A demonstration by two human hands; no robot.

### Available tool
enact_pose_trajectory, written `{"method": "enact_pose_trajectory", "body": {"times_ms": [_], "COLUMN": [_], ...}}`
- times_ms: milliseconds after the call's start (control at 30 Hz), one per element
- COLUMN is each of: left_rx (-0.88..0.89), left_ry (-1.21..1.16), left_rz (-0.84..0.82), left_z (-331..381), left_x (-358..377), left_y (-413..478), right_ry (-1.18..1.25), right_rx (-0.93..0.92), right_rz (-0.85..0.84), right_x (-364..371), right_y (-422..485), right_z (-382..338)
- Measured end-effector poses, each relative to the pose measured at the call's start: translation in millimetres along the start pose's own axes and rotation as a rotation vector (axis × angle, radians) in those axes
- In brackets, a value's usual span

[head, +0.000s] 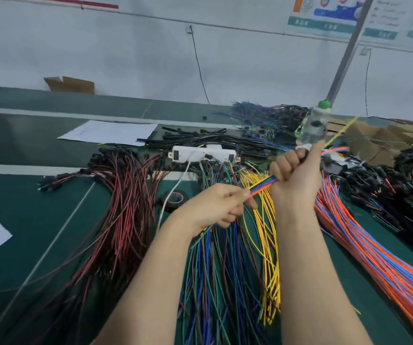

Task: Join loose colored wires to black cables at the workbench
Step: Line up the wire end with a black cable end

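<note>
**A:** How far along does this look?

**B:** Partway at best, I'd judge. The green surface (pixel 38 207) is covered in heaps. A red-and-black bundle (pixel 123 215) fans out to the left of the white power strip (pixel 201 153), and an orange-and-blue bundle (pixel 375 250) lies well to its right. Green, blue and yellow loose wires (pixel 215 270) spread in front of it, with black cables (pixel 225 140) piled just behind.

**A:** Is anything joined?

**B:** The red-and-black ones end in black plugs, so those may be finished. The loose piles suggest plenty is left.

**A:** And the hands?

**B:** Both are in front of the strip. The right hand (pixel 295 175) has a closed-fist grip on one end of a short colored bunch (pixel 262 186). Something dark shows in the fist, perhaps a black cable. The left hand (pixel 215 205) pinches the bunch's other end. One yellow wire (pixel 341 131) sticks up past the right fist.
</note>
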State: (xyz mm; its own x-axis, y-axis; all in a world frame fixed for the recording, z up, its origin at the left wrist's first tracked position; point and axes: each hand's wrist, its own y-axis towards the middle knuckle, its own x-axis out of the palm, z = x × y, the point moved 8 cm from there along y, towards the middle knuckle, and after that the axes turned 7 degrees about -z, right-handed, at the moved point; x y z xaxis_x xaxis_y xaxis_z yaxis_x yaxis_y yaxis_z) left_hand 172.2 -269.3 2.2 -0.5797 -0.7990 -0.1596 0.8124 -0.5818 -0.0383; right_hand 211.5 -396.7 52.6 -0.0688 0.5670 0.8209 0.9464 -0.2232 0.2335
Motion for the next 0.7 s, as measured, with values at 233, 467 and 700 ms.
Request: {"method": "enact_pose_trajectory", "body": {"times_ms": [233,467,700], "left_rx": [-0.092,-0.149,-0.197], "left_ry": [-0.036,-0.267,-0.178], "left_rz": [0.021,0.009,0.003], "left_z": [-34.2,-67.4,-74.9], "left_x": [-10.1,-28.0,-42.0], "left_y": [8.8,-4.5,-8.8], "right_ry": [-0.010,0.107,0.102], "right_rx": [0.261,0.148,0.227], "right_rz": [-0.037,0.038,0.043], "right_x": [-30.4,-50.6,-57.1], "right_y": [-21.0,-19.1,-23.1], "right_z": [65.3,61.2,75.9]}}
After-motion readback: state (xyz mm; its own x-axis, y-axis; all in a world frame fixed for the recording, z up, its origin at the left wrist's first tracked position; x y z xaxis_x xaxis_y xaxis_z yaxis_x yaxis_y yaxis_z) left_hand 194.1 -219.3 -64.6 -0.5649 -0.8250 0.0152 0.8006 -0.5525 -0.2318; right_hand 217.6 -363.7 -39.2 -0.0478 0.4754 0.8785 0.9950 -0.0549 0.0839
